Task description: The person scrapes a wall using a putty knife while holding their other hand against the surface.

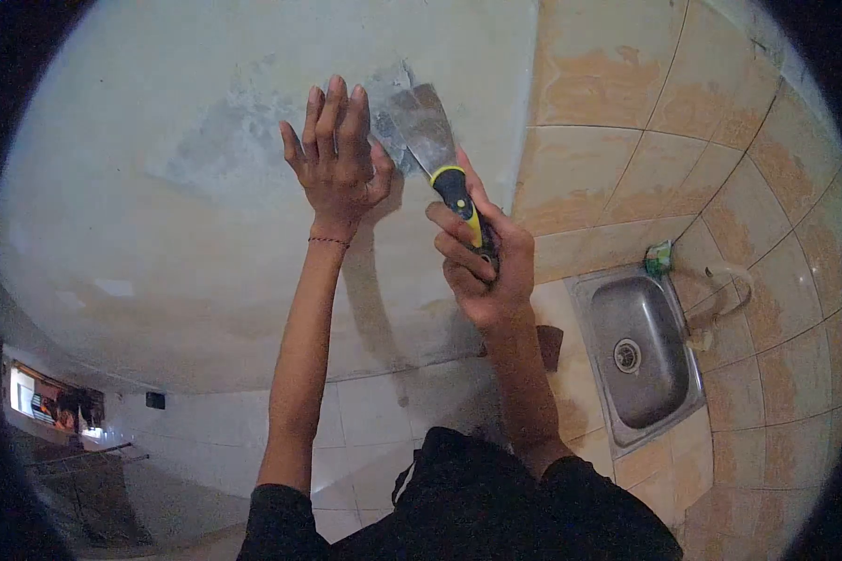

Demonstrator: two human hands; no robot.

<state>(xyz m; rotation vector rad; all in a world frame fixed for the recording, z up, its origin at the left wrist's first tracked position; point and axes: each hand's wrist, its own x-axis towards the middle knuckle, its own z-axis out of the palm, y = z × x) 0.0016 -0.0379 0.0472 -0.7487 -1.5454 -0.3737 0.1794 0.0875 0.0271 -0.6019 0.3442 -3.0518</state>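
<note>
My right hand (489, 257) is wrapped round the black and yellow handle of a putty knife (428, 120). Its broad metal blade points up and lies against a rough grey patch (384, 122) on the pale wall (187, 56), where a bit of coating lifts near the blade's edge. To the left of the blade, my left hand (335, 164) rests on the wall with its fingers stretched out and apart, holding nothing. A thin dark bracelet circles that wrist. More worn grey patching (225, 131) spreads left of this hand.
A steel sink (636, 355) is set in a tiled counter (571, 318) at the right. By its corner stands a green packet (659, 258), with a curved pale faucet (734, 280) beside it. Marbled tiles (599, 84) cover the right wall. A small window (42, 397) shows at lower left.
</note>
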